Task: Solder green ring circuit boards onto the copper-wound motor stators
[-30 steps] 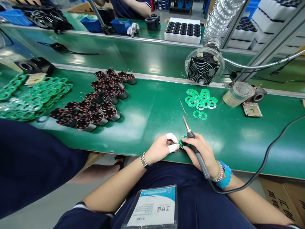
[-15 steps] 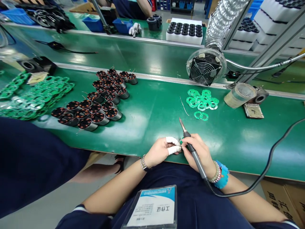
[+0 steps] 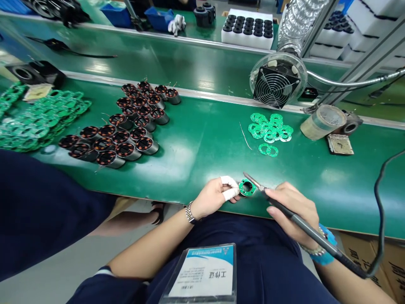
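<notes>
My left hand (image 3: 215, 196), with white covers on its thumb and a finger, grips a small round part at the bench's front edge. A green ring-shaped circuit board (image 3: 252, 190) tops that part, and a bit of dark rim shows beneath. In my right hand (image 3: 295, 211) is a soldering iron (image 3: 316, 240), its cord trailing off to the right. The iron's tip (image 3: 248, 176) points left, just above the board in the picture; whether they touch I cannot tell.
Several copper-wound motor stators (image 3: 125, 150) stand left of centre. Loose green rings (image 3: 268, 126) and a thin wire (image 3: 245, 136) lie ahead. Behind them is a fan (image 3: 274, 88); a cup (image 3: 322, 122) and a sponge holder (image 3: 340, 144) are on the right. A person's dark clothing (image 3: 47, 215) is close at left.
My right hand has moved right, away from my left fingers, and the soldering iron has swung so its tip points left over the part. The green ring board now shows in full.
</notes>
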The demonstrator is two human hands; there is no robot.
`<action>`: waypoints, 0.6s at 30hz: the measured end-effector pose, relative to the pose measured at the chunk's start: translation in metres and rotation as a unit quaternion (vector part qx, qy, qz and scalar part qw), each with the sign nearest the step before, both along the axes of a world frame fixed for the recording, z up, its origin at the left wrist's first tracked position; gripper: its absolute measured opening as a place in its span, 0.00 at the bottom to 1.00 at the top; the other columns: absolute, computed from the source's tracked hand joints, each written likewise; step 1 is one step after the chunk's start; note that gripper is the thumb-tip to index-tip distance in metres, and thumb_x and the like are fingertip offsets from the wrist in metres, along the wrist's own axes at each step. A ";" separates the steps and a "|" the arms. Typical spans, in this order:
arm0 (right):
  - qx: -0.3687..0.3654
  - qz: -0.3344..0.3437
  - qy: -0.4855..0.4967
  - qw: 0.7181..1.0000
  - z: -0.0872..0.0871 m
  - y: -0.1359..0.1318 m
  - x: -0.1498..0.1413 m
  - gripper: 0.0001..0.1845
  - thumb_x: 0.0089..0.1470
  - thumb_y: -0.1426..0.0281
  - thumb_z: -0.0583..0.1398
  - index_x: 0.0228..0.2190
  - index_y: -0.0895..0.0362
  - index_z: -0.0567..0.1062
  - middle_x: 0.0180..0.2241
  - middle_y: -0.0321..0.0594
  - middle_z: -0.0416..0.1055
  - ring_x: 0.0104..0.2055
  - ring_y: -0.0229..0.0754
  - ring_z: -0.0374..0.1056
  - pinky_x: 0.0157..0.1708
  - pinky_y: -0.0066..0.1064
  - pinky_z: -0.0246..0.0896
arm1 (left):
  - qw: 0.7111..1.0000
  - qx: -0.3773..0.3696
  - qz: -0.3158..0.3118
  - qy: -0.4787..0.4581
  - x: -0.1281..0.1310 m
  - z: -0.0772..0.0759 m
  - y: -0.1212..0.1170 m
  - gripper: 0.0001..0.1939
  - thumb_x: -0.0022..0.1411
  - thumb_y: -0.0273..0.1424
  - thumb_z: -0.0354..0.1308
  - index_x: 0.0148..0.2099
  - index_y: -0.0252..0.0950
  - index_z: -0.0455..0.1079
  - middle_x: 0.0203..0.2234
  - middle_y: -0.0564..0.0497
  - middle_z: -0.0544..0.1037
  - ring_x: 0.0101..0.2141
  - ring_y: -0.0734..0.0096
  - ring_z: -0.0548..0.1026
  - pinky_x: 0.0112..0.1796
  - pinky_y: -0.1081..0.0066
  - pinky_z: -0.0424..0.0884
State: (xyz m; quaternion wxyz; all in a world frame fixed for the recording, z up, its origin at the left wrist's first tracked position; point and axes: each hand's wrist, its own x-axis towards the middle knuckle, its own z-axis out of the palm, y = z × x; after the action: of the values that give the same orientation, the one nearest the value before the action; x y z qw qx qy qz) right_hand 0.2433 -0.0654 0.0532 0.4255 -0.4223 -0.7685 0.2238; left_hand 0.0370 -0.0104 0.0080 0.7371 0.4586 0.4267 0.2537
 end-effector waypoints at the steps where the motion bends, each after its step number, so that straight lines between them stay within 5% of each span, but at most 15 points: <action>1: -0.005 0.007 0.004 1.000 0.001 -0.002 0.002 0.17 0.51 0.77 0.59 0.44 0.56 0.72 0.27 0.40 0.70 0.28 0.40 0.65 0.29 0.35 0.63 | 1.000 0.000 -0.001 0.003 0.000 0.000 0.000 0.09 0.50 0.31 0.62 0.30 0.31 0.67 0.23 0.50 0.76 0.25 0.74 0.75 0.30 0.74 0.72; 18: -0.045 0.040 0.006 0.998 0.000 -0.005 0.001 0.14 0.51 0.79 0.57 0.39 0.58 0.75 0.22 0.39 0.69 0.26 0.40 0.64 0.27 0.34 0.62 | 0.999 0.014 0.010 0.032 0.003 0.001 0.000 0.06 0.51 0.28 0.60 0.29 0.30 0.67 0.22 0.50 0.76 0.24 0.74 0.75 0.29 0.74 0.72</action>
State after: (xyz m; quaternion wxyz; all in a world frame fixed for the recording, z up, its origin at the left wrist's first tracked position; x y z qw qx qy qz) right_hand 0.2441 -0.0702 0.0534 0.4013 -0.4083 -0.7714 0.2777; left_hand 0.0396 -0.0100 0.0094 0.7140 0.4723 0.4511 0.2523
